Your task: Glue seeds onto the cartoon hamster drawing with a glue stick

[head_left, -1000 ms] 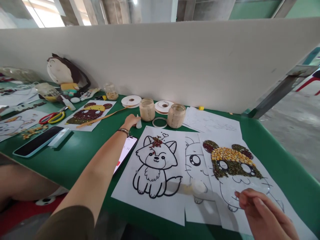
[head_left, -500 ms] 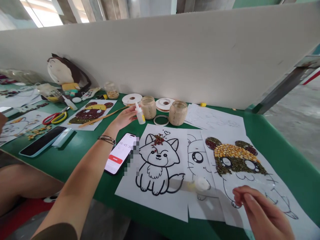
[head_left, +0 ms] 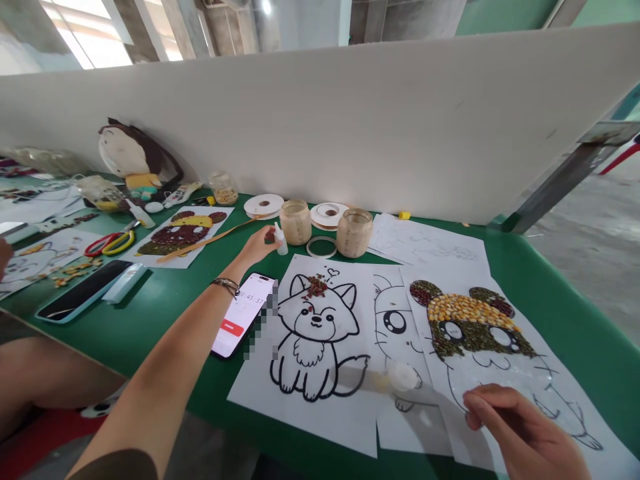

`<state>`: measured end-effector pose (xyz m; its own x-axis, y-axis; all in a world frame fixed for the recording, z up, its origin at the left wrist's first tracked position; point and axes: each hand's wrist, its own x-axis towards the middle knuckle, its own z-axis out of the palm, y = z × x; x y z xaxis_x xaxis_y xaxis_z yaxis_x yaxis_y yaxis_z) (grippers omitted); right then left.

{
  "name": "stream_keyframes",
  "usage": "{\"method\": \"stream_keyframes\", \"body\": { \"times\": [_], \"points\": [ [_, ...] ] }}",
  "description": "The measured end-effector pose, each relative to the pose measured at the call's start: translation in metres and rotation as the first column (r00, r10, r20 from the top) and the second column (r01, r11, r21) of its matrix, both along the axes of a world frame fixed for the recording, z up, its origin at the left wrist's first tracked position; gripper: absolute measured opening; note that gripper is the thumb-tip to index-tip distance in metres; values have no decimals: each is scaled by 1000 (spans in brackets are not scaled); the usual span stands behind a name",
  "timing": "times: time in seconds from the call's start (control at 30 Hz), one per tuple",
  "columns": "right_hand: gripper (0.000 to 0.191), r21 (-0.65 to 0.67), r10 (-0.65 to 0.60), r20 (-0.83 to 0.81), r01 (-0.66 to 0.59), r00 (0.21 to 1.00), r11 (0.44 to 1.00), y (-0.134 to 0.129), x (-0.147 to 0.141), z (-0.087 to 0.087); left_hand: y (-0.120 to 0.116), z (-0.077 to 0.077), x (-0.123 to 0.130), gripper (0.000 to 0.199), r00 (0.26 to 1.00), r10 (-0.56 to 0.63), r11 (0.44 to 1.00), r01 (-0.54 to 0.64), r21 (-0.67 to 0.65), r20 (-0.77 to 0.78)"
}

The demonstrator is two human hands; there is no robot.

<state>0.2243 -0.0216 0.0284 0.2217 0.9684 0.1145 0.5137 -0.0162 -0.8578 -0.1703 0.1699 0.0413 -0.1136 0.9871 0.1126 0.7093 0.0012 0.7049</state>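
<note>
My left hand (head_left: 259,245) reaches across the green table, its fingertips closed at the side of a small white glue bottle (head_left: 281,241), which is upright at tabletop level. My right hand (head_left: 520,427) hovers over the lower part of a hamster drawing (head_left: 485,380), thumb and fingers pinched together; whatever is in the pinch is hidden. Yellow kernels, green beans and dark red beans cover the upper part of that drawing. Beside it lie a partly covered animal drawing (head_left: 395,353) and a fox drawing (head_left: 320,373) with a small reddish pile (head_left: 317,287) on its head.
Two jars (head_left: 355,233), a metal ring (head_left: 321,247) and ribbon spools (head_left: 263,205) stand near the white partition (head_left: 320,120). A lit phone (head_left: 245,313) lies under my left forearm. Scissors (head_left: 111,244), a second phone (head_left: 83,291) and a bean picture (head_left: 183,237) are further left, near another person's leg.
My left hand has lowered the glue bottle slightly, and the bottle has gone from tilted to more upright. My right hand keeps its pinch, almost in the same place. The view has shifted slightly.
</note>
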Motion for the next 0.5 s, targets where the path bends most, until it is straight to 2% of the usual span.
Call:
{"method": "stream_keyframes", "body": {
  "times": [0.17,0.27,0.33,0.4,0.5],
  "points": [
    [34,-35,-173,-225,170,959,985,-1,-8,5,-3,-1,2,30,999,-9,998,6,-67,-49],
    [34,-95,-232,-440,211,868,973,-1,-14,12,-4,-4,0,30,999,-2,997,-3,-82,-53],
    [33,-136,-292,-515,260,806,956,-1,-16,16,-7,-6,-2,30,999,21,998,-24,-58,-44],
    [32,-156,-332,-503,294,798,943,-1,-15,16,-12,-5,-4,30,997,66,998,-66,8,-32],
    [29,-152,-353,-379,319,855,935,-1,-13,16,-25,5,-3,27,989,146,974,-143,178,-4]
  ]
}}
